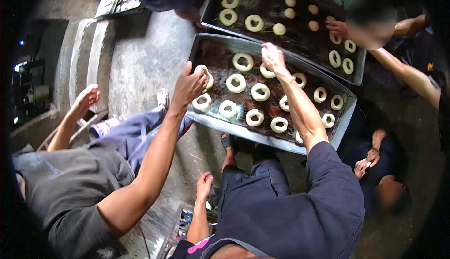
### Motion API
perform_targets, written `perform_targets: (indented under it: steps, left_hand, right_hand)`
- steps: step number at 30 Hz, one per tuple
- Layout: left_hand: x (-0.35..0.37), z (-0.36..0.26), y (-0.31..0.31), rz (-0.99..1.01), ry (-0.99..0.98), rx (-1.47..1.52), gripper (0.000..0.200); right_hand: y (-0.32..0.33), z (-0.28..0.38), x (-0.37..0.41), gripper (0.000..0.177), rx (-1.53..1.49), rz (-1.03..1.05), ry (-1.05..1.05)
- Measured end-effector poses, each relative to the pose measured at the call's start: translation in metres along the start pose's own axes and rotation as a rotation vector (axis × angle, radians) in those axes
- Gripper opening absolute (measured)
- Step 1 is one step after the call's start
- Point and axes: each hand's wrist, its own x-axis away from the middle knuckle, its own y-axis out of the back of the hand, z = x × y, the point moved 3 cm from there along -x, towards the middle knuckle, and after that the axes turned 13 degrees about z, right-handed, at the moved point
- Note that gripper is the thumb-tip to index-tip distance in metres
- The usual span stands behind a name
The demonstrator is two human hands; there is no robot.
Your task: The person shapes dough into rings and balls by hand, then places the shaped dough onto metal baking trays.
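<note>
My right hand is over the upper middle of the near dark tray, its fingers curled together; what they hold, if anything, is hidden. Just below it lies a pale dough ring, partly covered by the hand. Several more rings, such as one in the middle, lie in rows on this tray. Low beside my body, away from the tray, my left hand hangs with loosely bent, parted fingers and nothing visible in it.
A co-worker's hand touches a dough ring at the tray's left end. Behind, a second tray bears rings and round dough pieces; another person's hand reaches its right end. Someone sits low at the right, hands together.
</note>
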Motion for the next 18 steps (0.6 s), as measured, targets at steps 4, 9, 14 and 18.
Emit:
perform_targets:
  steps: [4, 9, 14, 18]
  left_hand:
    - [-0.003, -0.052, -0.033, 0.099, -0.085, 0.039, 0.037]
    - [-0.014, -0.093, -0.057, 0.122, -0.308, -0.156, 0.037]
    - [0.0, -0.16, -0.087, 0.214, -0.505, -0.128, 0.035]
    - [0.002, -0.188, -0.109, 0.306, -0.547, 0.264, 0.042]
  right_hand:
    - [0.08, -0.019, -0.054, 0.033, 0.152, -0.353, -0.229]
    - [0.051, -0.06, -0.089, 0.034, 0.274, -0.192, -0.245]
    - [0.046, 0.01, 0.009, 0.036, -0.198, -0.257, -0.112]
    - [-0.007, 0.05, 0.162, 0.03, -0.64, 0.163, -0.016]
